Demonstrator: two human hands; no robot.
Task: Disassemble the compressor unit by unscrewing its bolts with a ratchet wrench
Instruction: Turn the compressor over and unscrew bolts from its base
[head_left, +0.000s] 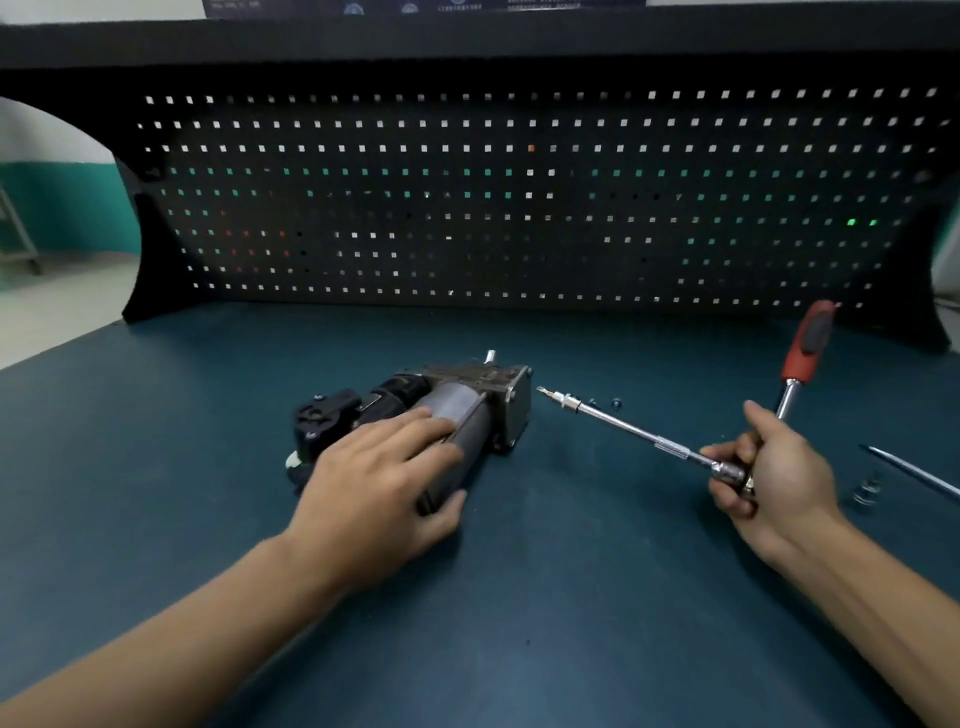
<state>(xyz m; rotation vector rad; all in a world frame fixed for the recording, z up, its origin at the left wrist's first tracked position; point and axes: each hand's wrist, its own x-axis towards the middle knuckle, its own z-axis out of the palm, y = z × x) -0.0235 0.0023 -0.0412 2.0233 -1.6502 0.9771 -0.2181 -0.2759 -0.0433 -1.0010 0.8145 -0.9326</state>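
Note:
The compressor unit lies on the dark mat, a grey cylinder with a square metal end plate at its right and black plastic parts at its left. My left hand rests over the cylinder, fingers across its top and thumb against its near side. My right hand grips the head of the ratchet wrench. The wrench's red and black handle points up and away. Its long extension bar with a bit at the tip points left at the end plate, a short gap from it.
Two small loose bolts lie on the green mat behind the extension bar. A thin metal rod and small round metal parts lie at the right edge. A black pegboard stands along the back of the bench.

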